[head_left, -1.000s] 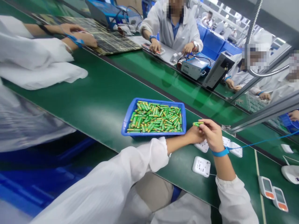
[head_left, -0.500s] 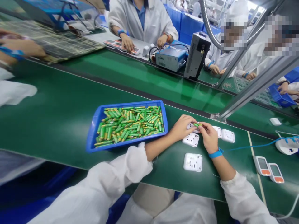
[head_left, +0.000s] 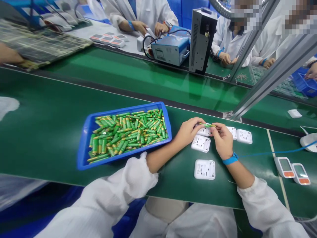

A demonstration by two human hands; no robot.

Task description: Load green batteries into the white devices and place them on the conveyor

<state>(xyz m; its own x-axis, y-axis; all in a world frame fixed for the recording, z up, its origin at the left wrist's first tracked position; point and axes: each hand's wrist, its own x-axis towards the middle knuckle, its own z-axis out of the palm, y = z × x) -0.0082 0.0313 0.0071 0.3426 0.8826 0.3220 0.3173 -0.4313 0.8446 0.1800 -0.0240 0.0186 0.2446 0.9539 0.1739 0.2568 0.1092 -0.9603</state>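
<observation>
Small green-and-gold batteries are pinched in the fingertips of both hands, above a white device lying back-up on the green bench. My left hand closes on their left end; my right hand, with a blue wrist strap, grips the right end. How many batteries are between the fingers I cannot tell. Just below my hands lies another white device, and nearer my body a further one. Left of my left arm stands a blue bin full of loose batteries.
Two white devices with screens and orange panels lie to the right, near a blue cord. A metal post rises beyond my right hand. Across the bench stand a blue instrument box, a tall grey unit and co-workers' hands.
My head view has shifted slightly. The batteries now show stretched out between my two hands, which are a little further apart. A co-worker's hand at the far left has drawn back.
</observation>
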